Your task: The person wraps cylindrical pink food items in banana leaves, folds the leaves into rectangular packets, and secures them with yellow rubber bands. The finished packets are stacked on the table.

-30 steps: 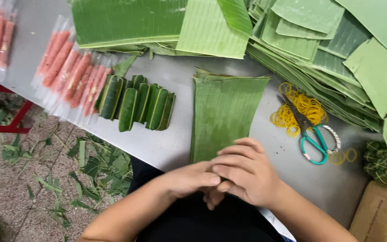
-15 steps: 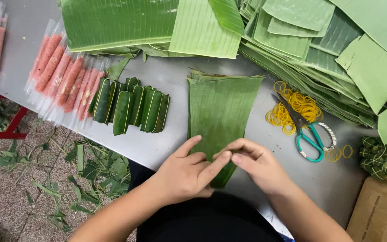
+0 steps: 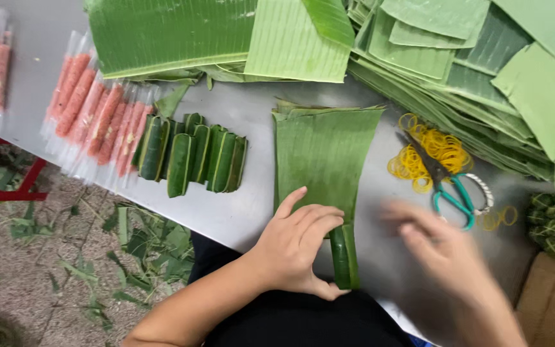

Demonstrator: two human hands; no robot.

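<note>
Head view: the left hand (image 3: 296, 247) now presses alone on the leaf strip (image 3: 322, 160), fingers curled and thumb pinching the tight green roll (image 3: 341, 257) at the strip's 6 o'clock end, near the table (image 3: 251, 122) edge. Half a second ago both hands worked the roll; the right hand (image 3: 447, 257) has since let go and blurs toward 3 o'clock, fingers apart, below the scissors (image 3: 447, 186) and yellow bands (image 3: 435, 151). The roll seems begun, with most of the strip still flat. Finished rolls (image 3: 190, 157) lie at 9 o'clock.
</note>
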